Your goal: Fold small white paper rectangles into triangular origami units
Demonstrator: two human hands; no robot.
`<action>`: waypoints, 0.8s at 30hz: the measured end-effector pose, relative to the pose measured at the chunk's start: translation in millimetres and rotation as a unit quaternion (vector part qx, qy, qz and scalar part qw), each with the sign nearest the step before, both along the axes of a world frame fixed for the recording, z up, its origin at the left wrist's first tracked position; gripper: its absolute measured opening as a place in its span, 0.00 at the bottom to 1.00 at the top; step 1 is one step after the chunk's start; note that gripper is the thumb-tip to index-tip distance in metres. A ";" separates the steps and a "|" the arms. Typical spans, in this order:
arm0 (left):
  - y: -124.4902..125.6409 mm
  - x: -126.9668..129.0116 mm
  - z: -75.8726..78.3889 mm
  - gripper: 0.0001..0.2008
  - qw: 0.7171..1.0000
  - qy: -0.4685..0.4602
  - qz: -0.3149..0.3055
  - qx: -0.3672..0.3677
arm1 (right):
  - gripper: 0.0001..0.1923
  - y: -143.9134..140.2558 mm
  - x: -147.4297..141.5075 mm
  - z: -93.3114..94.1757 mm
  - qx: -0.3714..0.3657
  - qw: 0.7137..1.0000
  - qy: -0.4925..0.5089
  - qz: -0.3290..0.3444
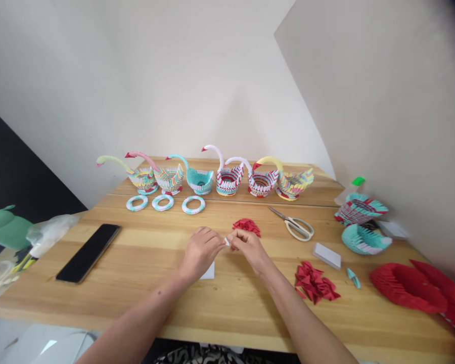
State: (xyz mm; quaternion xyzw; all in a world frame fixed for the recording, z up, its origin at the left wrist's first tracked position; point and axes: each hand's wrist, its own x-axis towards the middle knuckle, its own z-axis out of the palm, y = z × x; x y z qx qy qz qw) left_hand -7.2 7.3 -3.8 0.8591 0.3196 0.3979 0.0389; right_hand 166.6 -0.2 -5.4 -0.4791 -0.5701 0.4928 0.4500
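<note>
A small folded piece of white paper (226,242) is pinched between my two hands over the middle of the table. My left hand (203,251) grips it from the left, fingers closed. From the right, the fingertips of my right hand (247,246) close on the same piece. Below my left hand lies a white paper sheet (208,272), partly covered by the hand. Just beyond my right hand is a pile of folded red paper pieces (247,226). A second red pile (314,283) lies to the right of my right forearm.
Several paper swans (199,181) line the back, with paper rings (193,205) before them. Scissors (298,227) and a white paper stack (327,255) lie right. Farther right are paper bowls (365,239) and a red paper model (407,288). A phone (89,253) lies left.
</note>
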 end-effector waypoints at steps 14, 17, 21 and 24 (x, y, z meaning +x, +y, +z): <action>-2.8 8.5 -0.4 0.10 0.911 -0.145 0.008 -0.385 | 0.14 -0.8 4.7 0.3 0.086 0.990 -0.109 0.027; -0.1 8.2 -2.7 0.12 0.879 -0.197 -0.006 -0.434 | 0.17 1.7 3.9 -3.8 0.070 0.994 -0.082 0.023; 2.1 7.7 -4.6 0.13 0.855 -0.250 0.007 -0.455 | 0.19 4.2 4.5 -5.6 0.044 0.998 -0.017 0.038; 2.5 7.1 -3.7 0.13 0.849 -0.269 0.014 -0.454 | 0.15 3.9 3.6 -5.6 0.038 0.997 -0.018 0.059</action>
